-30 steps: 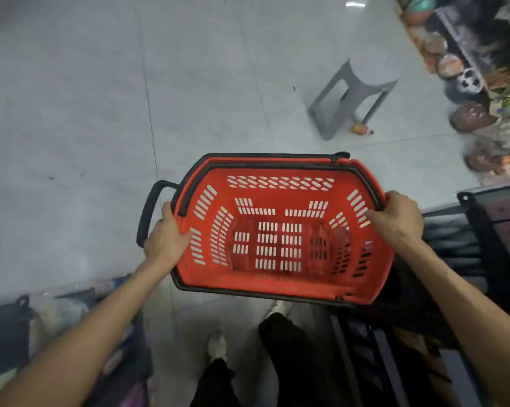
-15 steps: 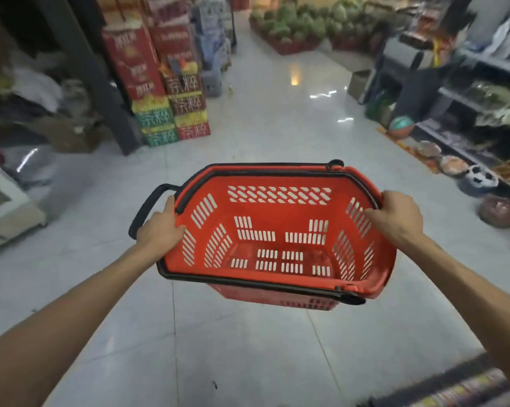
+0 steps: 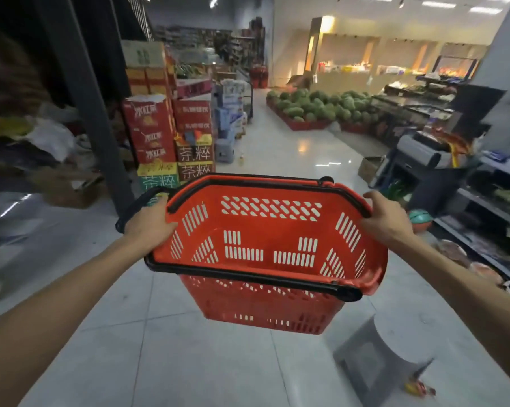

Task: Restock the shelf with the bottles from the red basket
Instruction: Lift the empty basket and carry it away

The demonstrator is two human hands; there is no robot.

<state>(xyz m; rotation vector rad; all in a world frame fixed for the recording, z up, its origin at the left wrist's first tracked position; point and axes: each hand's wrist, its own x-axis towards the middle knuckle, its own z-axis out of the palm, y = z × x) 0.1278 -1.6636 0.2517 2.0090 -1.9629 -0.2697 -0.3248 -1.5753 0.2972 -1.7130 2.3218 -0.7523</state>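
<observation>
The view has lifted from the pale tiled floor [image 3: 189, 362] to the long shop aisle, so the person has looked up and appears to be walking off. Stacked red and green printed cartons [image 3: 159, 136] stand at the left, a heap of round green watermelons [image 3: 315, 107] lies further down, and metal shelves [image 3: 488, 207] run along the right.

The red basket [image 3: 265, 224] stays in the same two-handed hold as a second ago, in mid-air in front of the person and above the floor. It is now seen more from the side, with the outside of its near wall showing. It is stiff moulded plastic with slotted walls and floor and a black band round the rim. No bottle shows inside it, so the restocking looks finished or a refill is due.

A grey plastic stool [image 3: 377, 356] with a rounded seat now stands low at the right, where before it stood beyond the basket.

The left hand [image 3: 148, 227] grips the left rim beside a black loop handle [image 3: 136, 205], and the right hand [image 3: 390, 221] grips the right rim, both with fingers curled over the edge.

A small yellow and red thing [image 3: 418, 387], perhaps a bottle, lies by the stool's foot.
</observation>
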